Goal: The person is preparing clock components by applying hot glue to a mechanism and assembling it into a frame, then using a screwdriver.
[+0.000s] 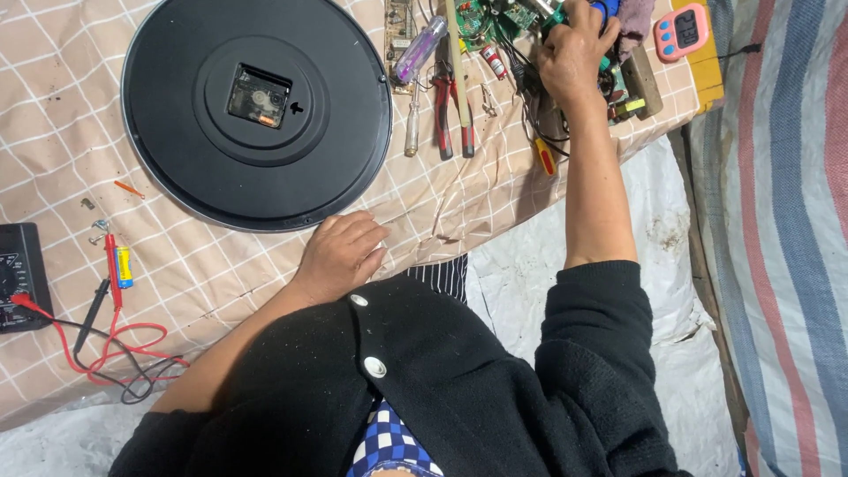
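A large round black clock [256,110] lies face down on the checked cloth [53,115], its small movement box [258,95] showing in the middle. My left hand [343,254] rests flat on the cloth just below the clock's rim, holding nothing. My right hand [572,49] reaches to the far right of the table and closes among a heap of green circuit boards [481,19] and wires; what it grips is hidden by the fingers.
Red-handled pliers [444,110], a screwdriver [412,124], a wooden stick [457,62] and a clear purple tube [420,49] lie right of the clock. A pink timer [682,31] sits far right. A black multimeter [19,274] with red and black leads, and a small battery [124,265], lie at left.
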